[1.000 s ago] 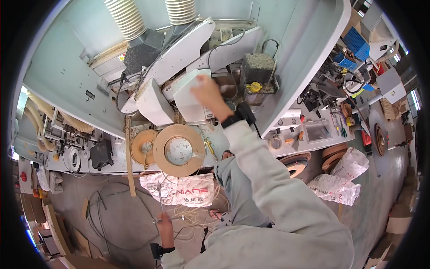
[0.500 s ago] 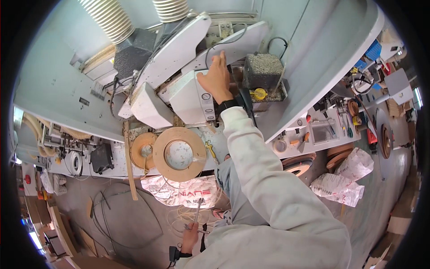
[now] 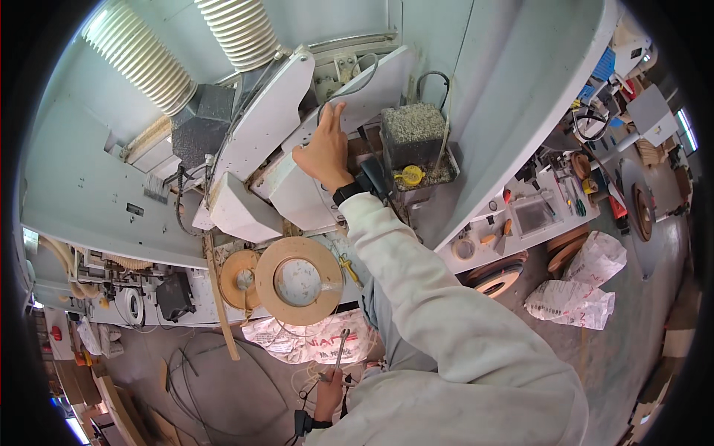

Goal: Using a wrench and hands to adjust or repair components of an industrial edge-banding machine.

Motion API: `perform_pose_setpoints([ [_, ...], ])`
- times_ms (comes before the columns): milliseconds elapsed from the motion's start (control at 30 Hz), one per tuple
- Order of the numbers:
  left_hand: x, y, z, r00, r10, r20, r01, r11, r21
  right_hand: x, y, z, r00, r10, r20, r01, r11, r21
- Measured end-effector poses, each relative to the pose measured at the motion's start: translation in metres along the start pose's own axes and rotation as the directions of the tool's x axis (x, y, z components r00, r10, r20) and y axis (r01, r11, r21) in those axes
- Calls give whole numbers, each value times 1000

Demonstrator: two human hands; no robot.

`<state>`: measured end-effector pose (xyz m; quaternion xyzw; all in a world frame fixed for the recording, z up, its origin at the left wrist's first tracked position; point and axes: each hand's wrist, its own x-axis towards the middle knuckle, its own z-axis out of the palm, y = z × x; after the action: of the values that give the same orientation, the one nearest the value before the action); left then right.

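Observation:
My right hand [image 3: 327, 152] reaches up to the white covers of a machine, fingers stretched and thumb apart, with nothing seen in it. It lies over a white machine cover [image 3: 301, 197], just below a slanted white plate [image 3: 372, 89]; whether the fingertips touch is unclear. Right of it sits a dark box heaped with granules [image 3: 413, 126], with a yellow cap [image 3: 410, 175] at its foot. Low in the view, my left hand [image 3: 328, 395] is closed around a metal wrench [image 3: 342, 348], which points up. The hand's far side is hidden.
A large roll of tan edge strip [image 3: 268, 279] and a smaller roll [image 3: 232, 279] lie at the machine's front. Yellow-handled pliers [image 3: 348, 267] are beside them. A printed white bag [image 3: 297, 342] and loose cable [image 3: 186, 386] are on the floor. Ribbed hoses [image 3: 141, 59] hang above.
The view has shifted, so the machine appears lower and further left. My right hand stays at the covers with its fingers stretched; my left hand keeps hold of the wrench.

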<state>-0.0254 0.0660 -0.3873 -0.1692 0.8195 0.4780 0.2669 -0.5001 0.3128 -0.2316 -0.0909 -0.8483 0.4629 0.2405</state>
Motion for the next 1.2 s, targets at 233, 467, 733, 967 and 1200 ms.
perform_pose_setpoints([
  [233, -6, 3, 1, 995, -97, 19, 97, 995, -7, 0, 2, 7, 998, -19, -63, 21, 999, 27],
  [467, -7, -13, -2, 993, -114, 28, 115, 993, -32, -2, 6, 15, 994, -53, -92, 54, 999, 5],
  [733, 0, -51, -4, 997, -74, 19, 72, 994, 85, -1, 6, -5, 999, -28, -29, 25, 996, -83],
  [967, 8, -83, -8, 988, -97, 122, 123, 967, -222, -10, 4, 16, 996, -68, -59, 64, 996, -67],
  [1200, 16, -52, -20, 970, -201, 140, 154, 945, 289, -8, 7, -10, 992, -61, -113, 62, 998, 9],
])
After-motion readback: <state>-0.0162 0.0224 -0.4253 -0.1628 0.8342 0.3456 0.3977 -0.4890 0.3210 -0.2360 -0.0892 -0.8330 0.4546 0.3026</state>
